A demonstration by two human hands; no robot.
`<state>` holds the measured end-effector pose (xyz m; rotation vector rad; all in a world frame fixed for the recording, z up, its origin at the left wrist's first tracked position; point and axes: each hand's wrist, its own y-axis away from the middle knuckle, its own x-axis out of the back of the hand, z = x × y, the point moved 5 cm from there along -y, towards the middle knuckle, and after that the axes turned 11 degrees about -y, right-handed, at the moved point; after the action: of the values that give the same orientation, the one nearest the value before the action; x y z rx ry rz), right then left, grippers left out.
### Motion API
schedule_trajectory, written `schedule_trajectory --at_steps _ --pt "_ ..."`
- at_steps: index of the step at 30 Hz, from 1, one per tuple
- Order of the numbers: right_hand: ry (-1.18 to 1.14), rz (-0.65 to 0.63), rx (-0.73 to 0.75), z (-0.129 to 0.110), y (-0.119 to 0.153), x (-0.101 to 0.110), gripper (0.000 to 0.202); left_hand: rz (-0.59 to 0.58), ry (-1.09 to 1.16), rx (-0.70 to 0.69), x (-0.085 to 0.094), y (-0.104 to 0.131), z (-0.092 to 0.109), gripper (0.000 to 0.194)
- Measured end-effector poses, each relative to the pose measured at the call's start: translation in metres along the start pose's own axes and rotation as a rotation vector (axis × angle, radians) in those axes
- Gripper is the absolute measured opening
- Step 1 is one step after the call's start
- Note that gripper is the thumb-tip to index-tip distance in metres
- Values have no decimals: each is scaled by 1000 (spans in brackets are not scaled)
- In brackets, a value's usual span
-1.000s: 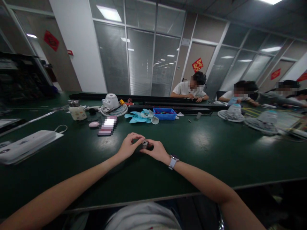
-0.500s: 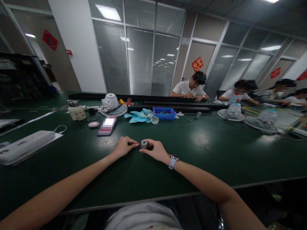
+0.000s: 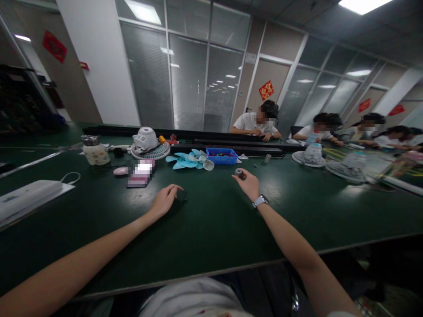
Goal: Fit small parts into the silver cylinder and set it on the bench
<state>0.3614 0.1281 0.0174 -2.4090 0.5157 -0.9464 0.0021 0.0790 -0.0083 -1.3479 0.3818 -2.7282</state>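
My right hand [image 3: 248,183], with a watch at the wrist, grips a small round metal part [image 3: 239,172] between thumb and fingers, over the green table [image 3: 205,229]. Further left, my left hand [image 3: 165,198] is above the tabletop with its index finger stretched out and nothing seen in it. A tiny dark piece [image 3: 185,200] lies on the table just right of the left fingertips.
Behind my hands are light blue fan blades [image 3: 187,160], a blue bin [image 3: 222,156], a white fan [image 3: 147,141], a phone [image 3: 141,172] and a jar [image 3: 95,150]. A small cylinder [image 3: 267,158] stands back right. People sit across the table.
My right hand has moved right and away from me with the metal part, leaving my left hand. The left fingers have opened, and a tiny dark piece now shows beside them.
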Motion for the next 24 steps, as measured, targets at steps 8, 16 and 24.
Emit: schedule_trajectory --at_steps 8,16,24 --pt "380 261 -350 102 -21 77 40 -13 60 5 -1 3 3 39" --pt "360 254 -484 135 -13 81 50 11 73 -12 -2 3 1 31" --pt "286 91 223 -10 5 3 56 76 -11 10 1 1 -1 28"
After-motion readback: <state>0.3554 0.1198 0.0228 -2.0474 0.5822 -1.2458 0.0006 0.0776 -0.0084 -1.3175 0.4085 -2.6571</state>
